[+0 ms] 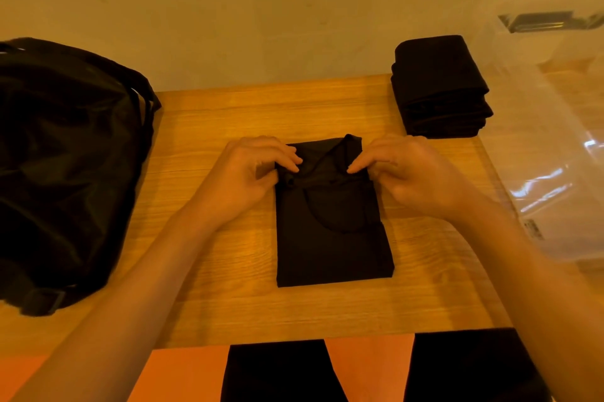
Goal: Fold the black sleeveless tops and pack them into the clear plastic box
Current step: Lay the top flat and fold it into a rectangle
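Note:
A black sleeveless top [330, 238] lies folded into a narrow rectangle in the middle of the wooden table [228, 127]. My left hand [251, 173] pinches its upper left corner. My right hand [411, 173] pinches the strap end at its upper right. A stack of folded black tops [441, 88] stands at the table's far right corner. The clear plastic box [555, 127] stands to the right of the table, its walls blurred and see-through.
A large black bag [62, 166] with straps fills the left side of the table. A plain wall runs behind. My legs in black [277, 372] show below the near table edge, over an orange floor.

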`<action>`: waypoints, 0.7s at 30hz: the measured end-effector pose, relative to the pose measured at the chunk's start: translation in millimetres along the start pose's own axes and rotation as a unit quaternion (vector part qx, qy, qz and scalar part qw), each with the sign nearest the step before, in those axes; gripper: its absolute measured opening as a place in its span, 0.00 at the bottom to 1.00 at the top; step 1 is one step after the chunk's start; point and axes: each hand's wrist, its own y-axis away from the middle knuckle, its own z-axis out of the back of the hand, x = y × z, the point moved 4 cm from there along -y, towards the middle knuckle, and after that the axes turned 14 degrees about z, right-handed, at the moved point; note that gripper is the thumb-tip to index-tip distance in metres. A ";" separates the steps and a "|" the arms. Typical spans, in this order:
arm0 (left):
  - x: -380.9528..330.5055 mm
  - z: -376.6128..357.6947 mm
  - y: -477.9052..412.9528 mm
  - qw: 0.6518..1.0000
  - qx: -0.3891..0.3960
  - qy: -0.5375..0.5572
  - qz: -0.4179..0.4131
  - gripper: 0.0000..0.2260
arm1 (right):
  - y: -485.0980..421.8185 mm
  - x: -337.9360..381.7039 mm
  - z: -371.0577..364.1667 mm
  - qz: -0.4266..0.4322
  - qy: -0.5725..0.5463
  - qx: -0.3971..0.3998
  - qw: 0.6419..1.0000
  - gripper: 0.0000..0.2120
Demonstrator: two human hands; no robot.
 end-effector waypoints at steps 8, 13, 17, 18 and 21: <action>-14.4 -19.3 5.0 0.995 0.027 -0.094 -0.002 0.21 | -29.2 0.6 -12.8 0.013 0.102 -0.040 0.994 0.22; -10.0 -33.5 19.7 0.982 0.055 -0.166 -0.070 0.22 | -26.2 -12.5 -15.8 -0.013 0.090 -0.051 0.995 0.22; -11.3 -23.8 22.9 0.985 0.026 -0.143 -0.095 0.17 | -9.7 -17.8 -14.7 0.042 0.150 -0.044 0.987 0.17; -10.8 -20.4 22.4 0.984 0.011 -0.148 -0.093 0.17 | -4.4 -18.5 -14.8 0.039 0.151 -0.049 0.986 0.18; -14.7 -13.1 19.6 0.980 -0.058 -0.151 -0.113 0.14 | 5.2 -16.4 -15.5 0.045 0.160 -0.080 0.983 0.19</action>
